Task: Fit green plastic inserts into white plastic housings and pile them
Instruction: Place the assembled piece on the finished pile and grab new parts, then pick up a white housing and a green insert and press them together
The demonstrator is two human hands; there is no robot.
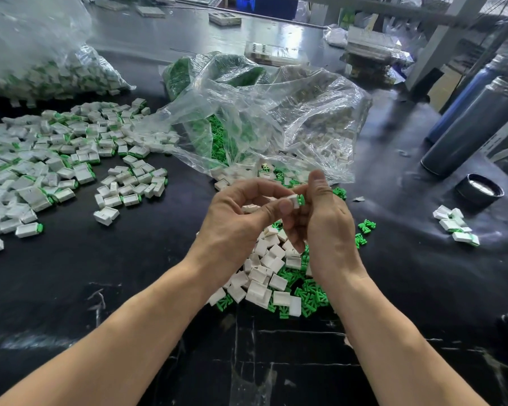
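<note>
Both my hands raised over loose parts; left hand (235, 218) pinches white housing (292, 200), right hand (323, 218) pinches green insert (301, 200); long axis level, insert end rightward

Both bare forearms reach forward and meet at the middle. The left hand (235, 221) curls its thumb and fingers toward the right hand (323, 218), whose thumb points up, fingers bent inward, fingertips touching together.
</note>
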